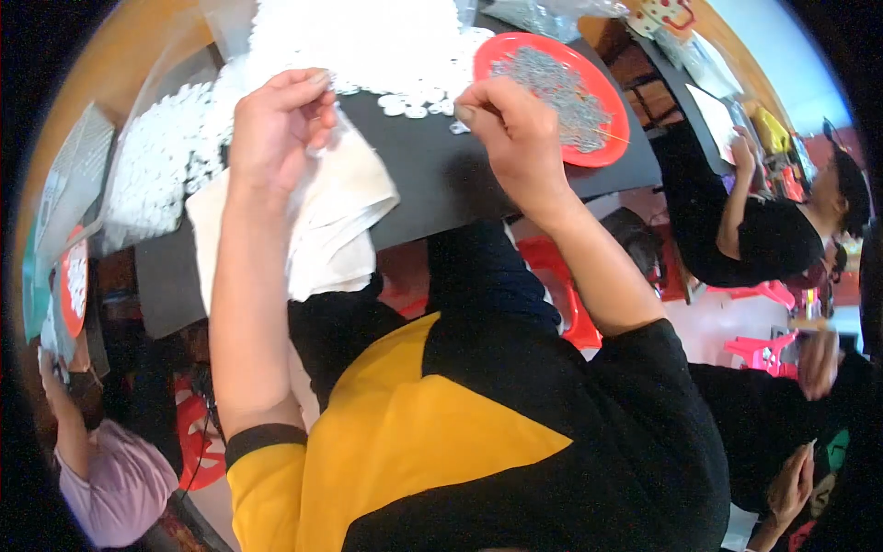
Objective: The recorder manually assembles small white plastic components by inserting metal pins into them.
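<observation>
Nearest: white cloth (345, 221) over tbl (432, 179) edge. L hand (280, 124): fingers curled narrow, can't tell if holding. R hand (520, 129): thumb nr fingertips, grip unclear. Beyond: loose white discs (405, 104), ctr; red plate (605, 85) w/ grey bits (538, 74), R. Step: prob. small-pc handling; next calls for fine fingertip ctrl.

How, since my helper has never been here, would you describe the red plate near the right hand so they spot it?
Find the dark table with its big heap of white pieces. Right of that heap, by the right hand, lies the red plate. Unlike the other red plate at far left, which holds white ones, it carries small grey pieces.
</observation>
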`<act>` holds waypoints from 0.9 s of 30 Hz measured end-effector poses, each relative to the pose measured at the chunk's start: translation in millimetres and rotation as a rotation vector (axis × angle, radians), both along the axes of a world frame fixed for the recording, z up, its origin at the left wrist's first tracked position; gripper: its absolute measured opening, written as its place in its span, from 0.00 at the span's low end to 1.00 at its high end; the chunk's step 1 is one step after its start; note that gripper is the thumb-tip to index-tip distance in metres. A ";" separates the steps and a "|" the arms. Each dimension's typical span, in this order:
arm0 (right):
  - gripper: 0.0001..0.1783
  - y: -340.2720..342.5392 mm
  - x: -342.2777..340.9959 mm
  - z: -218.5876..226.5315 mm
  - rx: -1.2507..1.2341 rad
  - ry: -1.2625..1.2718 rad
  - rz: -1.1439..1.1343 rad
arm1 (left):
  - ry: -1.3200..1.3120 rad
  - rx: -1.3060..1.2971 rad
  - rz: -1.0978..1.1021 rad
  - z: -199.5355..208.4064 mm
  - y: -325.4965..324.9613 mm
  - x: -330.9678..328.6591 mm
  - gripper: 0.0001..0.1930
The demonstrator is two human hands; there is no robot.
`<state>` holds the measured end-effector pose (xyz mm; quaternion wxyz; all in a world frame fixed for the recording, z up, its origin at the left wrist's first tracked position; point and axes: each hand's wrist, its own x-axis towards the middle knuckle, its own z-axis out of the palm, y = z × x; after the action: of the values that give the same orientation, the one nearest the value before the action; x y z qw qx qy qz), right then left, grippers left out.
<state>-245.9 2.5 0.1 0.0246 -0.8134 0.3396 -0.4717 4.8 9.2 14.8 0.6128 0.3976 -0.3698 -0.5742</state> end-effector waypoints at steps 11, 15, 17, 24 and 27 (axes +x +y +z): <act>0.09 -43.0 97.4 34.1 0.581 -0.299 0.353 | 0.111 -0.087 0.161 0.0 -1.7 -4.6 0.07; 0.09 -48.2 103.3 33.4 0.560 -0.314 0.397 | 0.070 -0.085 0.190 3.0 2.3 -6.4 0.06; 0.09 -51.3 102.4 29.5 0.545 -0.320 0.430 | 0.051 -0.069 0.201 4.3 2.1 -7.1 0.06; 0.10 -59.7 99.6 19.0 0.480 -0.317 0.482 | -0.038 -0.094 0.256 8.0 3.0 -12.5 0.05; 0.09 -57.8 98.1 20.9 0.516 -0.262 0.492 | -0.058 -0.082 0.282 6.3 1.2 -14.6 0.05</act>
<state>-147.8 -55.3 21.0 0.3845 -0.7705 0.2357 -0.4505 -9.9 10.4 21.1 0.6922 0.4367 -0.3509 -0.4549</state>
